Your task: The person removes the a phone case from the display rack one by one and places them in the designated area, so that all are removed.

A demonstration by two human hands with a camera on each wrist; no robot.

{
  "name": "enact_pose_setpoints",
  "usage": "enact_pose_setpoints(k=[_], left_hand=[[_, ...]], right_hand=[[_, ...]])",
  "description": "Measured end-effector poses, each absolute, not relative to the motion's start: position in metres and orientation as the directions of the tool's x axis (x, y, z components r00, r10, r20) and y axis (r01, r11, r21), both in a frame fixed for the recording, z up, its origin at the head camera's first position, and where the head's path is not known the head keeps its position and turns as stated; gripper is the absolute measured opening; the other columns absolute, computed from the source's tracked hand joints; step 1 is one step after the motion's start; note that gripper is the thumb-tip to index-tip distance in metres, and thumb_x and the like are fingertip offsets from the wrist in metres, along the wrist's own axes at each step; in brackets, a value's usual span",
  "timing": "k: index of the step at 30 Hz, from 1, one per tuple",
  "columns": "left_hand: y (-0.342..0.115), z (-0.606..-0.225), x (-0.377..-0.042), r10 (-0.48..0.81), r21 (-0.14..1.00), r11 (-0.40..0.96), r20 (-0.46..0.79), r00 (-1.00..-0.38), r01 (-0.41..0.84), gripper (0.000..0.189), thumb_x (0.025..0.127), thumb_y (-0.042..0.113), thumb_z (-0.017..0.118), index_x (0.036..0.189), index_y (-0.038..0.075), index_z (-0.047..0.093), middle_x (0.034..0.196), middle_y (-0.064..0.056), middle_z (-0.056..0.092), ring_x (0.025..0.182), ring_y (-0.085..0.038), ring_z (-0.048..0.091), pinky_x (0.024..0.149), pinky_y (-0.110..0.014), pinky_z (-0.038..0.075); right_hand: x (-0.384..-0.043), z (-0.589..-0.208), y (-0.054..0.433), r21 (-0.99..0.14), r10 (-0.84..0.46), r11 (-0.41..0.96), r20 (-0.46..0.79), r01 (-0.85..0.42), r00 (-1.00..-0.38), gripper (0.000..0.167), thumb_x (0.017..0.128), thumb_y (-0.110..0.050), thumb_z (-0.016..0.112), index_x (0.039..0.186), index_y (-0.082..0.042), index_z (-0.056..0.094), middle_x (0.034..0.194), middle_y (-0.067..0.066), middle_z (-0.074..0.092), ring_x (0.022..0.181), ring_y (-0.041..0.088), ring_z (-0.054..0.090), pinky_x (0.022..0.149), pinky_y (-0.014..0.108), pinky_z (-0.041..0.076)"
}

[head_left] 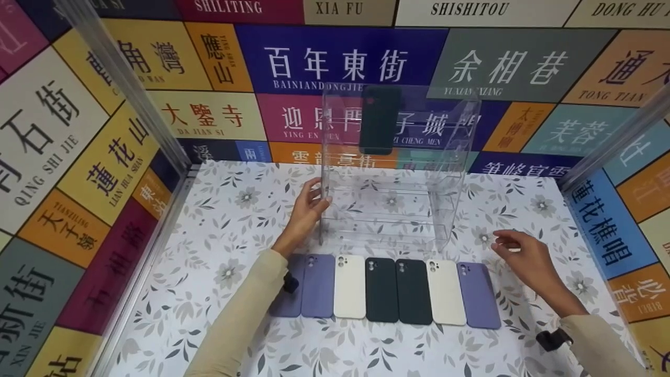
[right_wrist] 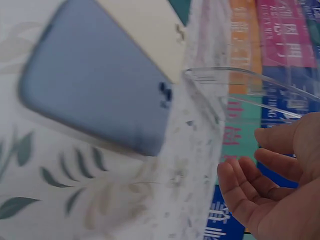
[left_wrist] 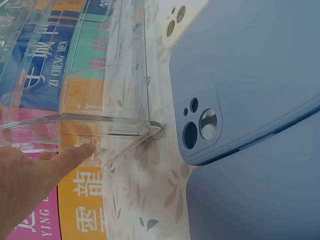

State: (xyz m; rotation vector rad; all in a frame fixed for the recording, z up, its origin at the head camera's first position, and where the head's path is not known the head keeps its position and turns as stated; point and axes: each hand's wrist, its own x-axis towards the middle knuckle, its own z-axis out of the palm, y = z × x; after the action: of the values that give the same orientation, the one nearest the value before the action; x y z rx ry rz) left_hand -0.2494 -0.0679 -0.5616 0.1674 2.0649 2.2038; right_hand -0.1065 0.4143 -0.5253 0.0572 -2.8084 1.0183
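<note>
A clear plastic display rack [head_left: 454, 209] stands at the back of the table, with one dark green phone case [head_left: 379, 123] upright in its top tier. My left hand [head_left: 306, 212] grips the rack's left side edge, thumb toward the front; in the left wrist view a finger [left_wrist: 75, 156] lies along the clear panel. To the right of the rack, my right hand [head_left: 528, 256] hovers with loosely bent fingers and nothing in them. A row of phone cases lies in front of the rack: purple [head_left: 318, 285], white [head_left: 350, 287], dark green [head_left: 381, 290], and, at the right end, purple [head_left: 480, 296].
My left sleeve [head_left: 238, 309] partly covers the leftmost purple case [head_left: 289, 303]. The table [head_left: 225, 220] has a leaf-and-flower cover. Walls with coloured lettered panels [head_left: 340, 57] enclose its back and sides, with metal posts [head_left: 131, 78] at the corners.
</note>
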Motion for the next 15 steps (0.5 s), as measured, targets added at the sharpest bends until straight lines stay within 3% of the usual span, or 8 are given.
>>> enact_pose_setpoints(k=[2, 4, 10, 15], left_hand=[[-0.068, -0.562, -0.250, 0.159, 0.998, -0.062, 0.004, -0.987, -0.006, 0.063, 0.108, 0.007, 0.068, 0.165, 0.007, 0.042, 0.154, -0.027, 0.059, 0.139, -0.041, 0.062, 0.115, -0.061, 0.048], [-0.068, -0.562, -0.249, 0.159, 0.997, -0.072, 0.003, -0.987, -0.009, 0.063, 0.108, 0.006, 0.067, 0.166, 0.007, 0.041, 0.153, -0.027, 0.059, 0.140, -0.044, 0.061, 0.115, -0.063, 0.047], [-0.068, -0.561, -0.248, 0.165, 0.994, -0.109, 0.000, -0.986, -0.018, 0.062, 0.109, 0.003, 0.066, 0.165, 0.008, 0.042, 0.151, -0.026, 0.060, 0.142, -0.052, 0.056, 0.112, -0.065, 0.047], [-0.066, -0.560, -0.249, 0.154, 0.995, -0.096, -0.002, -0.988, -0.017, 0.060, 0.108, 0.002, 0.065, 0.164, 0.010, 0.044, 0.149, -0.026, 0.062, 0.140, -0.051, 0.059, 0.110, -0.062, 0.049]], right_hand=[[-0.112, -0.516, 0.414, -0.647, 0.026, 0.754, 0.193, -0.108, -0.981, 0.033, 0.105, -0.009, 0.075, 0.135, 0.006, 0.073, 0.118, 0.026, 0.075, 0.099, -0.009, 0.061, 0.080, 0.004, 0.045], [-0.118, -0.506, 0.413, -0.660, 0.035, 0.741, 0.222, -0.124, -0.975, 0.032, 0.107, -0.010, 0.074, 0.135, 0.006, 0.072, 0.120, 0.026, 0.074, 0.098, -0.018, 0.054, 0.083, 0.002, 0.044], [-0.134, -0.476, 0.409, -0.670, 0.062, 0.730, 0.258, -0.133, -0.964, 0.033, 0.110, -0.015, 0.071, 0.136, 0.003, 0.072, 0.125, 0.024, 0.073, 0.101, -0.017, 0.055, 0.085, 0.000, 0.043], [-0.145, -0.460, 0.403, -0.687, 0.077, 0.710, 0.293, -0.153, -0.953, 0.032, 0.109, -0.013, 0.072, 0.136, 0.003, 0.073, 0.129, 0.022, 0.072, 0.103, -0.015, 0.058, 0.085, 0.001, 0.045]])
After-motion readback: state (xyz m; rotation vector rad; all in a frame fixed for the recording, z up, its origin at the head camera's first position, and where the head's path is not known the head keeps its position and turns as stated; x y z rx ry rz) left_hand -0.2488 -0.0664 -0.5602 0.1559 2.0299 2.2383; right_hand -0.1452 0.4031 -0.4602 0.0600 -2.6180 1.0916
